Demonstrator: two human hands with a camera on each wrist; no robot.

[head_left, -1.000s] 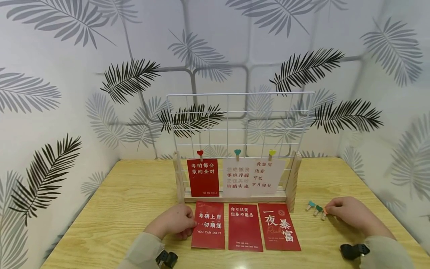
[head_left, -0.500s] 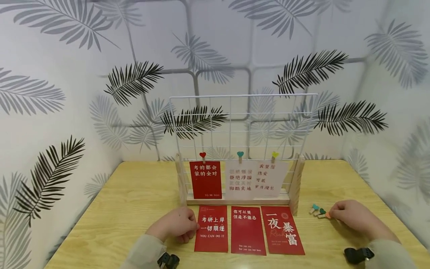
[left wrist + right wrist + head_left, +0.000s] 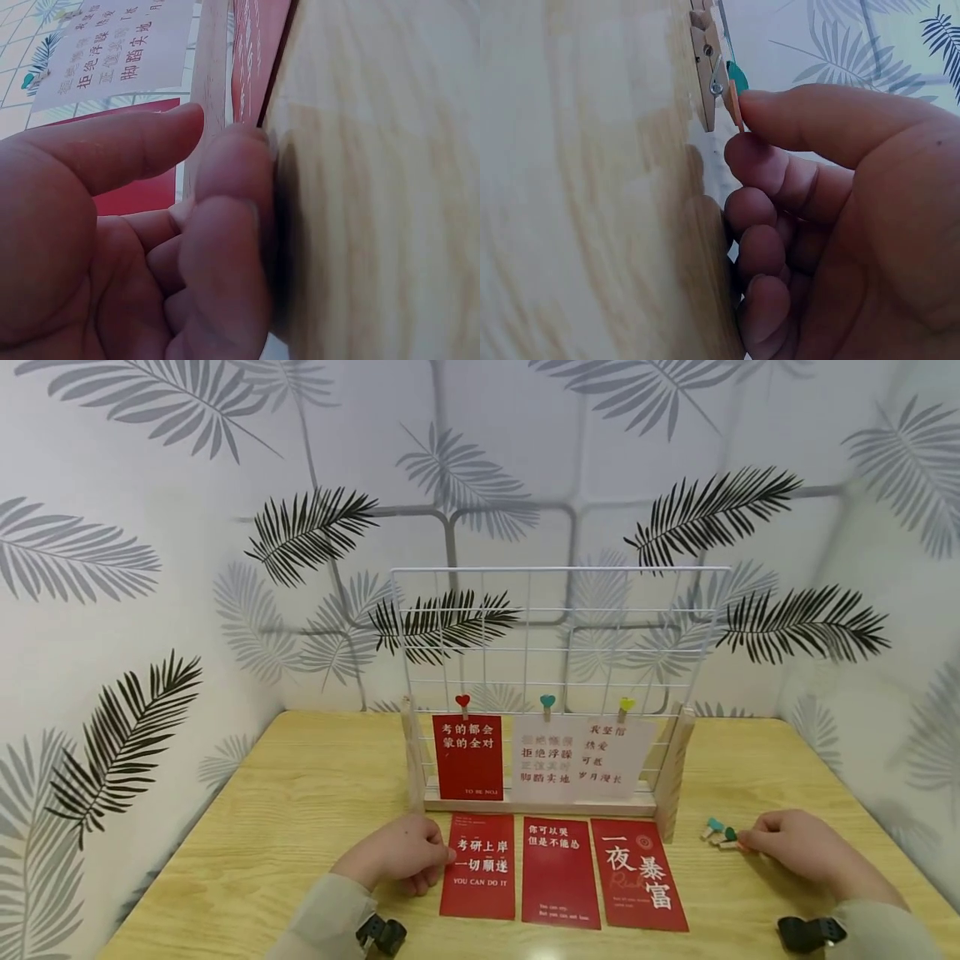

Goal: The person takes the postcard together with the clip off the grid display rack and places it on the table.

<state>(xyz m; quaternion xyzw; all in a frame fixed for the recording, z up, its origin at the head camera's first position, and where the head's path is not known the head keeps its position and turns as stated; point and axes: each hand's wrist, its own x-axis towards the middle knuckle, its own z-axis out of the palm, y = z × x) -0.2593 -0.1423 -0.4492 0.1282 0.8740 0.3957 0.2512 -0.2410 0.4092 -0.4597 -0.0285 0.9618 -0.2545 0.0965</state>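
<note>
My left hand (image 3: 401,853) at seven o'clock, right hand (image 3: 787,850) at four.
Left thumb (image 3: 142,146) straight, fingers (image 3: 225,270) loosely curled; on the right I pinch with thumb and forefinger, the rest curled.

The front cards (image 3: 561,877) are red, the grained table (image 3: 300,785) yellow.

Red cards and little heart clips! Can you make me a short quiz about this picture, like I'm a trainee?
1. How many red cards lie on the table?
2. True or false: the yellow heart clip holds a white card.
3. Which hand pinches a small wooden clip: A) left, B) right, C) neither?

Key: 1. Three. 2. True. 3. B, the right hand.
</note>
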